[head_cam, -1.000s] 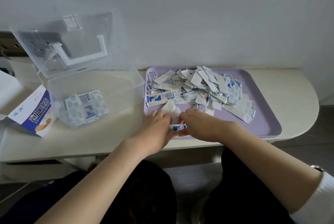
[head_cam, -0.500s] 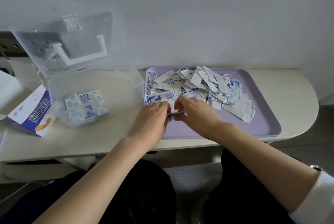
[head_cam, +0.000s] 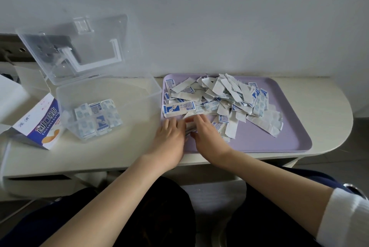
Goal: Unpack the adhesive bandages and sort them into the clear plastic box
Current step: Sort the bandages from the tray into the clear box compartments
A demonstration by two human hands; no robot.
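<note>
You sit at the front edge of a narrow cream counter point(head_cam: 323, 107) with a rounded right end, pushed flush against a bare pale wall point(head_cam: 219, 17). It looks like a plain room in a home or small office, though nothing settles which. What looks like a grey socket strip point(head_cam: 18, 49) lies beyond the counter's back left corner. A clear plastic box point(head_cam: 151, 91) stands left of centre, and grey floor point(head_cam: 359, 147) shows past the right end.

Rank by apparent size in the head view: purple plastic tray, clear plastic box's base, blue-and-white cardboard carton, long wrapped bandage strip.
Largest to smallest:
1. purple plastic tray
2. clear plastic box's base
3. blue-and-white cardboard carton, slightly nearer the camera yet plainly smaller
4. long wrapped bandage strip
</note>
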